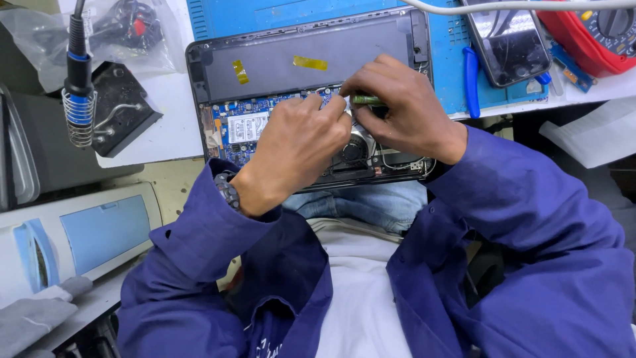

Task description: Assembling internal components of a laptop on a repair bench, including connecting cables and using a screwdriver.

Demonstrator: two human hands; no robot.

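Right hand grips a green tool, left hand pinches beside it; a slip could gouge the laptop board

Both hands, left and right, are covering the middle of the open laptop, hiding the screwdriver tip and most of the fan. The frame's top edge is cutting off the phone and the red meter. The board parts are looking too small to tell apart.
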